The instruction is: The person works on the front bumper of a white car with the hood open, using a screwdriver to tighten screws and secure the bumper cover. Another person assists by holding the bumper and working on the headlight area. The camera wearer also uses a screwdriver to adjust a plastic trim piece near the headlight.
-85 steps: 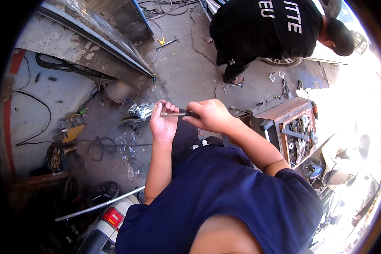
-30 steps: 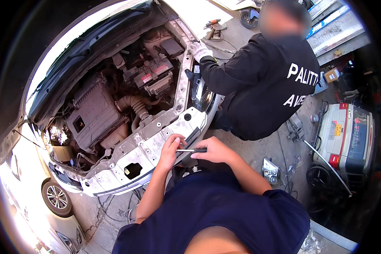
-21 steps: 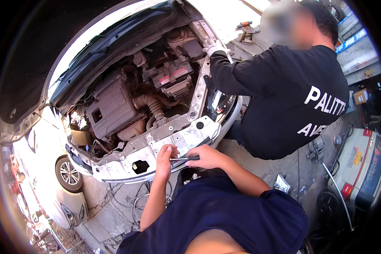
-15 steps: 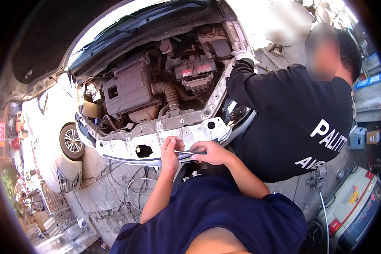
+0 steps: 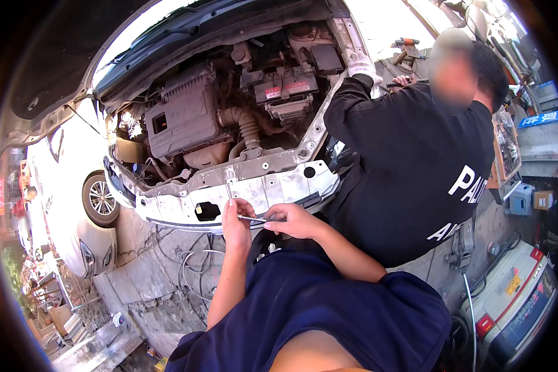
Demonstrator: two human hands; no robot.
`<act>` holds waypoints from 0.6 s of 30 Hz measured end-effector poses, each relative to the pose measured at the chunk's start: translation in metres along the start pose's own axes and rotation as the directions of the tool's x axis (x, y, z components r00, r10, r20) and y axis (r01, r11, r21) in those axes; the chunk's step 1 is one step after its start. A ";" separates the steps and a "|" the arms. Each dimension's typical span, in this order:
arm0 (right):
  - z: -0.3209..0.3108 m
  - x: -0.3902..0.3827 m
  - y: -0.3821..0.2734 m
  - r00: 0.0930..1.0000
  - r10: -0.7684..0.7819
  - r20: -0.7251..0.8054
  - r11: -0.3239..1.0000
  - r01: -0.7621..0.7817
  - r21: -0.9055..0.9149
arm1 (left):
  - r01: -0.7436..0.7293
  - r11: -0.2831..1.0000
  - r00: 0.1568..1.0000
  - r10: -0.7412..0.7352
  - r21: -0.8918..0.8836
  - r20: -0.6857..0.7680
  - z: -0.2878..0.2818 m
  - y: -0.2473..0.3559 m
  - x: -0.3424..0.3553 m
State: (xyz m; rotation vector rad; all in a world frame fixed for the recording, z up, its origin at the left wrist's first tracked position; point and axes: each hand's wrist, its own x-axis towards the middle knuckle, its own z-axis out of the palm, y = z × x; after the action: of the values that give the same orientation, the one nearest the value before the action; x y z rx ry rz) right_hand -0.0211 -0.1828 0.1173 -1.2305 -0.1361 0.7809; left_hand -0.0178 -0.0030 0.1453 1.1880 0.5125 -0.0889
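Observation:
In front of the car's white front panel (image 5: pixel 285 191), my left hand (image 5: pixel 235 228) and my right hand (image 5: pixel 295 222) hold a slim screwdriver (image 5: pixel 252 218) level between them. Its thin metal shaft runs from my left fingers to my right fingers. The right hand is closed round the dark handle end, mostly hidden. My left fingers pinch the far end of the shaft, so its tip does not show. Beyond the panel lies the open engine bay, with a dusty engine cover (image 5: pixel 183 127), a ribbed air hose (image 5: pixel 245 127) and a battery (image 5: pixel 285 90).
A co-worker in a black jacket (image 5: pixel 403 167) leans close on my right, a white-gloved hand (image 5: pixel 361 65) on the car's fender edge. Loose cables (image 5: pixel 195 266) lie on the paving at lower left. A white car (image 5: pixel 90 239) stands left; another vehicle (image 5: pixel 511 297) is at lower right.
The view has shifted slightly, and my hands with the screwdriver sit a little further left. The co-worker has leaned forward, and their second hand now shows beside the fender.

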 end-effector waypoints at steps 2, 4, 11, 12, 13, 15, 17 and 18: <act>0.011 0.003 0.007 0.999 -0.012 -0.051 1.000 0.013 0.018 | 0.019 0.994 0.998 -0.026 0.109 0.065 -0.019 -0.002 0.009; 0.021 -0.001 0.001 0.995 0.015 -0.101 1.000 -0.016 -0.005 | 0.064 0.968 0.987 -0.096 0.241 0.125 -0.029 -0.002 0.017; 0.102 -0.014 0.019 0.950 0.174 -0.259 0.887 -0.265 -0.379 | 0.049 0.919 0.689 -0.315 0.392 0.653 -0.105 -0.002 0.030; 0.115 -0.018 0.026 0.938 0.192 -0.290 0.883 -0.294 -0.365 | 0.055 0.907 0.649 -0.351 0.418 0.675 -0.116 -0.005 0.025; 0.127 -0.021 0.029 0.924 0.193 -0.332 0.857 -0.323 -0.402 | 0.043 0.893 0.609 -0.379 0.448 0.697 -0.123 -0.002 0.024; 0.154 -0.030 0.029 0.895 0.178 -0.409 0.800 -0.374 -0.469 | 0.025 0.871 0.531 -0.428 0.491 0.731 -0.137 0.002 0.021; 0.182 -0.038 0.019 0.825 0.195 -0.530 0.885 -0.381 -0.267 | 0.015 0.853 0.459 -0.469 0.522 0.754 -0.150 0.001 0.018; 0.193 -0.041 0.015 0.784 0.204 -0.586 0.919 -0.359 -0.161 | 0.003 0.841 0.421 -0.491 0.540 0.763 -0.154 0.004 0.014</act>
State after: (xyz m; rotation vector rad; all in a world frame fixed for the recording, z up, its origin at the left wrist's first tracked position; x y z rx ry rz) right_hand -0.1541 -0.0531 0.1862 -1.7209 0.4581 0.6368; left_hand -0.0553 0.1398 0.1005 1.3239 -0.3286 -1.1384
